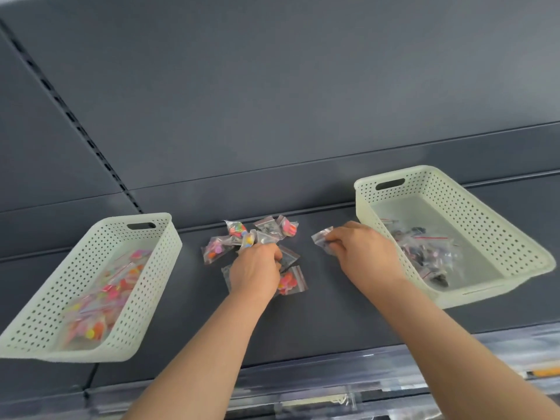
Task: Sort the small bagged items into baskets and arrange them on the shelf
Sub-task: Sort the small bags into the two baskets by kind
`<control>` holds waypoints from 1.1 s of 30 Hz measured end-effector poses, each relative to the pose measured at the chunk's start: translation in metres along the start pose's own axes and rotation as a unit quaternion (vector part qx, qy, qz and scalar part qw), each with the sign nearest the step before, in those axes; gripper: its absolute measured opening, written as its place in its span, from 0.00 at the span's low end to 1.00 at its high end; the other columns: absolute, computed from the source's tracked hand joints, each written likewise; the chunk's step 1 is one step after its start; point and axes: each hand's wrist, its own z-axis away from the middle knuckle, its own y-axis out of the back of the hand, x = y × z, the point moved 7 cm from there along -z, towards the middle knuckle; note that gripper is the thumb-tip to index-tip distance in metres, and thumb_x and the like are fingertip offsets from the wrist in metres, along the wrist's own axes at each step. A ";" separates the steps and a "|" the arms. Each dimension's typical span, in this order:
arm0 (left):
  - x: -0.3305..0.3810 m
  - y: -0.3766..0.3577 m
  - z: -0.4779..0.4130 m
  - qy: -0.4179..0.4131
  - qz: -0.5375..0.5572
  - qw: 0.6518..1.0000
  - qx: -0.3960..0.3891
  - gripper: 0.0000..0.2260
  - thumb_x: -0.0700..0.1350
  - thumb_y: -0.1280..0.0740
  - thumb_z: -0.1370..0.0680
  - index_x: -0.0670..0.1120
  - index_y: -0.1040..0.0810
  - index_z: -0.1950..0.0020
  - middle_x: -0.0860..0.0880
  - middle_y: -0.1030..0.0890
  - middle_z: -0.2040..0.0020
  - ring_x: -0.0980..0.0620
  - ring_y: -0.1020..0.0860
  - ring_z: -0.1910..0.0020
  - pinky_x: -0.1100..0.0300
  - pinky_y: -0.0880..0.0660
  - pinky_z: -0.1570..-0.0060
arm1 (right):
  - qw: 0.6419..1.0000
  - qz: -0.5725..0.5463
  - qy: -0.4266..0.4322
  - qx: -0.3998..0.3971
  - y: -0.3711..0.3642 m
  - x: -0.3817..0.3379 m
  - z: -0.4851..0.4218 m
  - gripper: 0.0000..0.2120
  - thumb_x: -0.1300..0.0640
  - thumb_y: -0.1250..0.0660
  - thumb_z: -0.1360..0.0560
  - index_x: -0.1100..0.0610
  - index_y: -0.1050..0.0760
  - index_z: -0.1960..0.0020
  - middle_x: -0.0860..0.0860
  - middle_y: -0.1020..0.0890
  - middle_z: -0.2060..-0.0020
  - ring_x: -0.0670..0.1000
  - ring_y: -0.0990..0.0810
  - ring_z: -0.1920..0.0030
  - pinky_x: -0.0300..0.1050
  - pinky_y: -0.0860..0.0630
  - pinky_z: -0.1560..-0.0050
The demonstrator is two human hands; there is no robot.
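Sorting partly done; a pile remains.
Left hand (256, 268) grips into the loose pile of small clear zip bags (266, 230); right hand (360, 247) pinches a dark-filled bag (321, 237) just right of it. A pale perforated plastic basket (142, 292) left of the pile and its twin (472, 213) to the right are part-filled.

You are facing a dark grey shelf (318, 313) and back panel (272, 86); a slotted upright (75, 122) is running down the left.
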 end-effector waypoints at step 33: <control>0.058 0.010 -0.003 -0.056 0.186 0.981 0.022 0.09 0.45 0.36 0.20 0.56 0.19 0.47 0.55 0.18 0.50 0.51 0.21 0.50 0.51 0.22 0.51 | 0.985 0.005 0.055 0.161 0.042 0.006 0.019 0.08 0.63 0.27 0.31 0.51 0.17 0.57 0.46 0.17 0.62 0.53 0.21 0.61 0.40 0.30 0.70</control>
